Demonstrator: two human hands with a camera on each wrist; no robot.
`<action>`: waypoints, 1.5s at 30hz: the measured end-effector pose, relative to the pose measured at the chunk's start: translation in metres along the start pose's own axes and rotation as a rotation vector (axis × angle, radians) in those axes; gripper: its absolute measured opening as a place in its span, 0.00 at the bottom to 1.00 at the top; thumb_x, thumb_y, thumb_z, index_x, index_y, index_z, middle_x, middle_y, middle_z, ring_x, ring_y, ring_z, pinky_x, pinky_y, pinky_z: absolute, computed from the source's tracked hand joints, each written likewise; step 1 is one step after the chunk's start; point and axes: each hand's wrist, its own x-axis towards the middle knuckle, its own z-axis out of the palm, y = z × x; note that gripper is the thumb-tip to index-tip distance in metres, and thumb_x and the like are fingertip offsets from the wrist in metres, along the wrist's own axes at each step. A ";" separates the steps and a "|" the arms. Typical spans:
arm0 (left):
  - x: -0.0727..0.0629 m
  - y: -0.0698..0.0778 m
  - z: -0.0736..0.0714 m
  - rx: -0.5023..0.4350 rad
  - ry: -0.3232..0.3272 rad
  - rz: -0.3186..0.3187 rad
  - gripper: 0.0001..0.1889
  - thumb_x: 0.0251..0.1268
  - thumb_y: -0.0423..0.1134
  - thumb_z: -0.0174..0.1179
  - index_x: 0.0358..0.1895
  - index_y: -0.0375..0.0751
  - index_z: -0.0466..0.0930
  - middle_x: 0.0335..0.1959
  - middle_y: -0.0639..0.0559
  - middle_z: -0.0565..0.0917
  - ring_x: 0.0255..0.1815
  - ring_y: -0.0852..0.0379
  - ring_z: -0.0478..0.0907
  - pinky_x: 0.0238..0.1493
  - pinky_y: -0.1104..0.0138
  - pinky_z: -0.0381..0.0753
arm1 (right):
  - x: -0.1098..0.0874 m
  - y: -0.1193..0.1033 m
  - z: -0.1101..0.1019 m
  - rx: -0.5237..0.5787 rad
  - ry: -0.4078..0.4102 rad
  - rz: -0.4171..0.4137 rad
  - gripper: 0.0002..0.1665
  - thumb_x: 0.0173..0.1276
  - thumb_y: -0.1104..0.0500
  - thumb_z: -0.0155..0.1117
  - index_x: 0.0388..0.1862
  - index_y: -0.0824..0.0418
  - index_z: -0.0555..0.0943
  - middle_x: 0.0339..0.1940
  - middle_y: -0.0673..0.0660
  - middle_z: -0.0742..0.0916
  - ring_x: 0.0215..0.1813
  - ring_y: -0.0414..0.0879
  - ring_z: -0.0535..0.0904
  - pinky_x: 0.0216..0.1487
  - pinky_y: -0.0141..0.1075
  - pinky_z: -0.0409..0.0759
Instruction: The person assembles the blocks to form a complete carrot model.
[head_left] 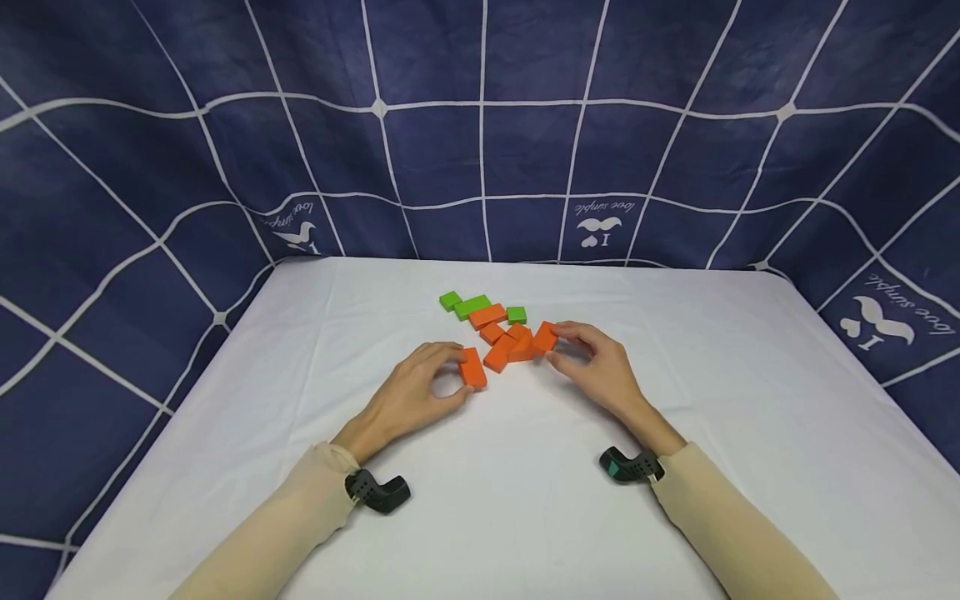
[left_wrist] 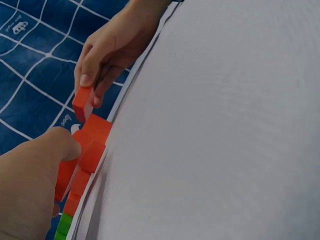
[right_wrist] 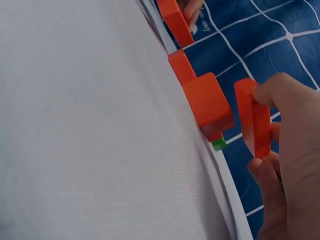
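Thumb and fingers of left hand [head_left: 408, 393], pinched around orange block [head_left: 472, 368], left of orange cluster [head_left: 499, 353]; right hand [head_left: 602, 369], likewise pinching second orange block [head_left: 545, 338], right of cluster. Farther back: green pieces [head_left: 472, 307]. Apparent step: positioning both blocks; next need, probably: steady placement before release.
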 end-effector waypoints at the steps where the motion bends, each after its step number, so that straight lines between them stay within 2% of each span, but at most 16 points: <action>1: -0.001 0.000 0.000 -0.007 -0.001 0.011 0.21 0.61 0.47 0.72 0.56 0.45 0.84 0.61 0.52 0.83 0.64 0.55 0.78 0.67 0.57 0.80 | -0.001 -0.001 0.000 0.012 -0.014 -0.008 0.25 0.64 0.57 0.77 0.60 0.56 0.86 0.63 0.54 0.86 0.67 0.51 0.80 0.71 0.42 0.76; 6: -0.003 0.000 0.003 -0.029 -0.009 0.046 0.21 0.61 0.46 0.72 0.56 0.47 0.83 0.62 0.53 0.82 0.65 0.55 0.77 0.68 0.57 0.79 | -0.005 -0.002 0.000 0.068 -0.078 -0.057 0.23 0.64 0.59 0.77 0.58 0.58 0.86 0.63 0.55 0.85 0.68 0.50 0.79 0.73 0.34 0.73; 11: -0.005 -0.001 0.006 -0.037 -0.026 0.067 0.20 0.61 0.47 0.72 0.56 0.48 0.83 0.62 0.54 0.82 0.65 0.56 0.77 0.69 0.58 0.78 | -0.011 -0.002 0.005 0.080 -0.171 -0.151 0.21 0.63 0.64 0.76 0.56 0.56 0.85 0.62 0.54 0.85 0.67 0.50 0.79 0.71 0.27 0.72; 13: -0.006 -0.001 0.007 -0.041 -0.037 0.068 0.20 0.61 0.47 0.71 0.56 0.48 0.83 0.62 0.54 0.82 0.64 0.57 0.77 0.69 0.59 0.78 | -0.015 -0.004 0.008 0.052 -0.223 -0.203 0.22 0.62 0.64 0.76 0.56 0.54 0.85 0.62 0.52 0.85 0.66 0.48 0.80 0.71 0.29 0.73; 16: -0.006 -0.002 0.007 -0.047 -0.054 0.062 0.20 0.61 0.47 0.70 0.56 0.49 0.82 0.62 0.55 0.82 0.65 0.58 0.77 0.69 0.60 0.78 | -0.017 -0.010 0.015 0.016 -0.294 -0.278 0.22 0.61 0.62 0.77 0.55 0.52 0.85 0.62 0.50 0.85 0.66 0.47 0.80 0.71 0.37 0.76; 20: -0.006 -0.003 0.006 -0.056 -0.080 0.068 0.21 0.61 0.47 0.70 0.56 0.49 0.82 0.62 0.55 0.82 0.65 0.57 0.77 0.69 0.59 0.78 | -0.018 -0.016 0.024 -0.022 -0.344 -0.340 0.22 0.60 0.59 0.76 0.54 0.51 0.85 0.62 0.50 0.85 0.67 0.48 0.78 0.69 0.44 0.78; 26: -0.006 -0.009 0.001 -0.103 -0.126 0.065 0.21 0.60 0.47 0.71 0.56 0.48 0.82 0.61 0.55 0.82 0.65 0.57 0.78 0.70 0.58 0.77 | -0.015 -0.020 0.037 -0.052 -0.355 -0.356 0.22 0.60 0.57 0.76 0.54 0.52 0.85 0.61 0.48 0.85 0.66 0.45 0.78 0.67 0.43 0.80; 33: -0.004 -0.015 -0.001 -0.136 -0.168 0.062 0.19 0.58 0.45 0.72 0.51 0.49 0.80 0.59 0.56 0.82 0.64 0.58 0.76 0.71 0.58 0.76 | -0.013 -0.024 0.042 -0.078 -0.367 -0.347 0.20 0.60 0.55 0.76 0.52 0.52 0.86 0.61 0.47 0.85 0.63 0.44 0.80 0.64 0.43 0.81; 45: -0.005 -0.018 0.000 -0.129 -0.164 0.064 0.19 0.57 0.46 0.74 0.50 0.49 0.80 0.58 0.57 0.81 0.64 0.57 0.76 0.70 0.56 0.76 | -0.009 -0.026 0.042 -0.167 -0.400 -0.306 0.19 0.62 0.53 0.75 0.52 0.52 0.85 0.62 0.47 0.83 0.65 0.44 0.79 0.67 0.45 0.80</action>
